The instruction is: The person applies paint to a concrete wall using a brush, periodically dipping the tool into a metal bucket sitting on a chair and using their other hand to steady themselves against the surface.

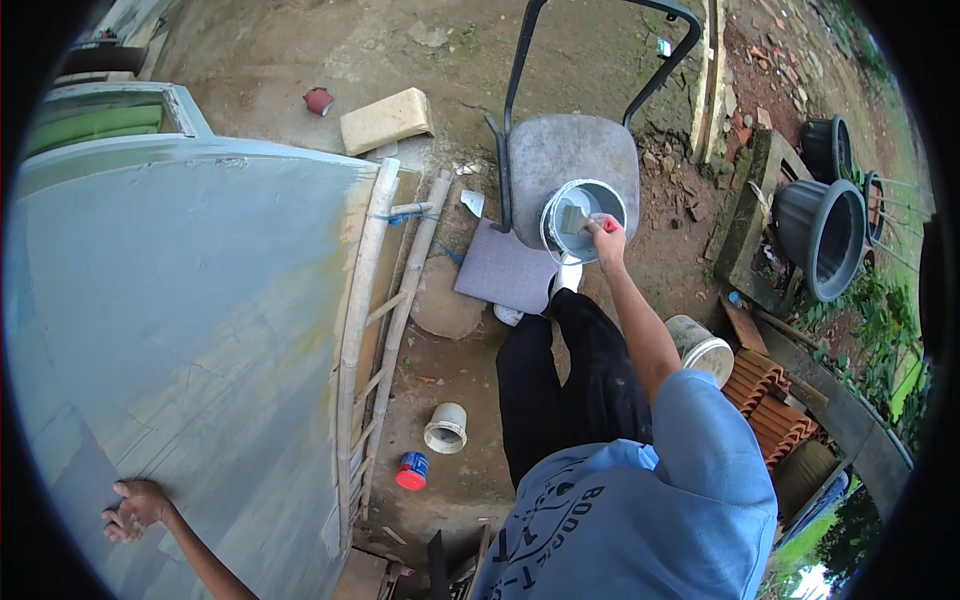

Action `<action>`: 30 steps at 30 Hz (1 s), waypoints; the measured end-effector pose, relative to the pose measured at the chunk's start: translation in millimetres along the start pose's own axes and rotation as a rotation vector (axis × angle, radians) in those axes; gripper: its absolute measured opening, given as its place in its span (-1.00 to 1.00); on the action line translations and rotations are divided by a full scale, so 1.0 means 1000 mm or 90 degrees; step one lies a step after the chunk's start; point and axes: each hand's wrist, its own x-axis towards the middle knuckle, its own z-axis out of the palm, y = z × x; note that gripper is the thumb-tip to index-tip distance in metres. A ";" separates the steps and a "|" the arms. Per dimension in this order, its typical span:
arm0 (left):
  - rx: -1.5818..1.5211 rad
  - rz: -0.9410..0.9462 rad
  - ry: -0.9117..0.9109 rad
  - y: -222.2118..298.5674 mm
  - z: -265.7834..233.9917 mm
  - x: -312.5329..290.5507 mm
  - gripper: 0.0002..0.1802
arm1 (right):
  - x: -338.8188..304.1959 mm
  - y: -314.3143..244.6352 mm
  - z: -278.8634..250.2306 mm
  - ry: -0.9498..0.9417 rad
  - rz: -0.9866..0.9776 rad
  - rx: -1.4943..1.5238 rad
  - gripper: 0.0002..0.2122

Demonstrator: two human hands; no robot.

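Note:
My right hand [606, 238] grips the red handle of a wide paintbrush [574, 219]. The brush head is inside a paint bucket [551, 238] holding pale blue-grey paint. Under the bucket is the grey seat of a metal-framed chair [560, 150]. At the lower left, my left hand [137, 510] is against the pale blue-grey wall [200, 300], its fingers loosely bent, the thumb apart and no object visible in it. A grey cushion-like square [507, 268] lies below the chair, by my feet.
A bamboo ladder [405, 300] leans along the wall. On the ground are a white tub [446, 430], a red-lidded blue jar [411, 471] and a pale block [387, 121]. To the right stand a lidded bucket [703, 352], roof tiles [775, 405] and grey plant pots [822, 240].

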 end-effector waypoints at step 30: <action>0.061 0.051 0.006 0.026 -0.026 0.011 0.07 | 0.017 -0.024 -0.007 0.026 -0.010 0.064 -0.83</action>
